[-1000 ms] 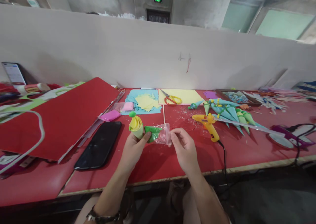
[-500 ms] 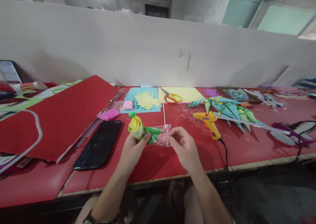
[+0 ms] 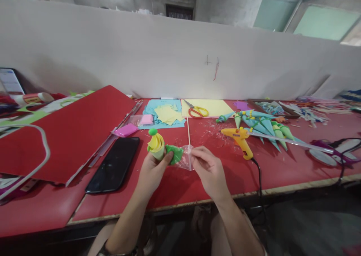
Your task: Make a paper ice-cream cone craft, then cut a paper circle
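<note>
My left hand (image 3: 153,171) is closed around a pale green paper cone (image 3: 156,153) with curled yellow paper and a green ball at its top. The same hand's thumb also presses on a small clear zip bag (image 3: 185,160) with a soft green lump (image 3: 175,154) at its left end. My right hand (image 3: 210,169) pinches the bag's zip edge, and the bag stretches between both hands just above the red table (image 3: 175,195). The lower part of the cone is hidden in my left hand.
A black phone (image 3: 114,165) lies left of my hands, near pink packets (image 3: 126,130). Scissors (image 3: 198,112) rest on yellow paper behind. At right are a yellow glue gun (image 3: 239,139) with a cord and several blue and green paper cones (image 3: 258,126). A red board (image 3: 70,135) leans at left.
My right fingers have shifted at the zip edge, and the bag's mouth has changed shape and looks wider. My left hand keeps its hold on the cone.
</note>
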The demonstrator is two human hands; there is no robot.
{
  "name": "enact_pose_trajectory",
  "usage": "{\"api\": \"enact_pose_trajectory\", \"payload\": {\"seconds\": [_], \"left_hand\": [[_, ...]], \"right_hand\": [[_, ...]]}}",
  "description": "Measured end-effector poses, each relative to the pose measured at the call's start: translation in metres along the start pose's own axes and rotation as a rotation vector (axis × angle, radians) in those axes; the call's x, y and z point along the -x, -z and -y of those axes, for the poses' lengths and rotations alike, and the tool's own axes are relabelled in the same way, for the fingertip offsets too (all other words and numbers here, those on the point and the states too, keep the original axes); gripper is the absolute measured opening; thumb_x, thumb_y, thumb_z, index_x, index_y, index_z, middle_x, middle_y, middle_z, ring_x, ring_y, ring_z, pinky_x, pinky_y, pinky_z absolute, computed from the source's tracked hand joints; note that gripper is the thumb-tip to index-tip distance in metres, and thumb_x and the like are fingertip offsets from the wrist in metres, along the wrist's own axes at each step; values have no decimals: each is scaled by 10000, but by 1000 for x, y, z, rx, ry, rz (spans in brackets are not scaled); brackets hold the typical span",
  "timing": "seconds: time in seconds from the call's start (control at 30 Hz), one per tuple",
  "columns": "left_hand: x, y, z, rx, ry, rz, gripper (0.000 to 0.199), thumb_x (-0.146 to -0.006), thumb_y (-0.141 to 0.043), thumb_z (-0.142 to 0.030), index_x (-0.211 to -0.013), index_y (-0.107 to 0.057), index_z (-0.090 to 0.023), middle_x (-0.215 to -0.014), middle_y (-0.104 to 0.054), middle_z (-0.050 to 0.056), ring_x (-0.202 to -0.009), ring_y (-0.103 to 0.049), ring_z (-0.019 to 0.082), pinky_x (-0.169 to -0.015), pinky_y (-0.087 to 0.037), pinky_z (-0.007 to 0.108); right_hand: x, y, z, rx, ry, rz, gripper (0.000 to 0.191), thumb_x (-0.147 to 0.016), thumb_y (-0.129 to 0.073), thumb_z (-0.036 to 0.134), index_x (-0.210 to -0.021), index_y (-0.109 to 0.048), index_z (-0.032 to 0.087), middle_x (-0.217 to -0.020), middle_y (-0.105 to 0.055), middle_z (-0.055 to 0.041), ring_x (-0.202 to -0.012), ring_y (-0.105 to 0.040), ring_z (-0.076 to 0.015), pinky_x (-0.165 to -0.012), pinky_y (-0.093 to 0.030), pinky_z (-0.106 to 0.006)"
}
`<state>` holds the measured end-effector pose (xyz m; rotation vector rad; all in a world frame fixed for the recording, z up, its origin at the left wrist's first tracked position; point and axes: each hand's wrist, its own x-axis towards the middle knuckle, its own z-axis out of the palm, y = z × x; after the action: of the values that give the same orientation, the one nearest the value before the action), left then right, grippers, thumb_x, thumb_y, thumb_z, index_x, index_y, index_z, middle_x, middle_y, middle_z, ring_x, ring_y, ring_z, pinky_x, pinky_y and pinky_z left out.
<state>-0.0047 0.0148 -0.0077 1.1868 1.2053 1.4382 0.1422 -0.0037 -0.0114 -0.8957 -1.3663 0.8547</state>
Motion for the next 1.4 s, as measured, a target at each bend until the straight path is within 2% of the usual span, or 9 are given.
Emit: {"api": "enact_pose_trajectory", "payload": {"seconds": [0.1, 0.17, 0.43, 0.53, 0.73, 0.93, 1.1, 1.2, 1.4], "left_hand": [[1, 2, 1, 67, 10, -17, 251, -544, -724, -292, -616, -520, -166, -572, -494, -61, -545, -456, 77, -546, -409, 198], [2, 3, 1, 112, 29, -33, 273, -517, -743, -285, -645, -531, -169, -582, -512, -61, -550, -473, 78, -557, -429, 202], [4, 6, -1, 113, 64, 16, 285, -507, -757, -291, -656, -550, -165, -604, -547, -45, -569, -503, 87, -552, -443, 203], [4, 5, -1, 71, 46, 76, 244, -547, -737, -291, -642, -555, -159, -595, -542, -42, -569, -496, 84, -552, -433, 198], [7, 2, -4, 21, 46, 146, 216, -560, -720, -285, -609, -553, -157, -560, -524, -42, -541, -475, 85, -526, -416, 201], [7, 2, -5, 15, 31, 142, 194, -580, -709, -288, -619, -570, -158, -575, -539, -28, -551, -488, 99, -541, -426, 222], [8, 1, -4, 42, 47, 141, 222, -569, -721, -294, -612, -548, -161, -573, -521, -36, -544, -474, 94, -536, -417, 219], [7, 0, -2, 83, 45, 98, 233, -577, -718, -289, -625, -525, -167, -581, -500, -49, -552, -466, 85, -543, -406, 206], [0, 5, 3, -71, 21, -72, 223, -610, -672, -322, -655, -511, -175, -607, -500, -53, -578, -469, 97, -578, -390, 215]], "right_hand": [[0, 1, 2, 130, 64, -65, 226, -770, -477, 124, -854, -673, 199, -800, -581, -27, -750, -559, -136, -670, -460, -235], [0, 2, 3, 169, 85, -41, 223, -780, -480, 139, -863, -679, 197, -774, -572, -26, -719, -549, -136, -642, -451, -237], [-1, 1, 0, -74, -73, 172, 210, -790, -562, 252, -960, -684, 243, -993, -634, -52, -948, -590, -184, -787, -479, -281], [-1, -1, -1, -100, -97, 143, 187, -749, -611, 249, -914, -695, 229, -943, -651, -55, -904, -605, -185, -751, -497, -277], [-1, -2, 3, 19, -3, 54, 78, -718, -611, 174, -755, -673, 201, -758, -626, -23, -743, -586, -151, -652, -481, -251], [-2, -1, 5, 45, 7, 53, 53, -733, -596, 174, -692, -622, 197, -735, -602, -17, -755, -576, -159, -684, -464, -277], [-1, -3, 3, 15, 2, 68, 54, -755, -561, 188, -729, -608, 198, -759, -585, -24, -753, -564, -156, -666, -459, -274], [-1, -3, 2, -30, -22, 3, 74, -768, -545, 210, -723, -602, 194, -744, -550, -9, -710, -542, -135, -641, -447, -254], [-4, 2, -7, -203, -219, -339, 145, -763, -571, 322, -766, -611, 183, -646, -554, 15, -591, -492, -108, -572, -412, -236]]}}
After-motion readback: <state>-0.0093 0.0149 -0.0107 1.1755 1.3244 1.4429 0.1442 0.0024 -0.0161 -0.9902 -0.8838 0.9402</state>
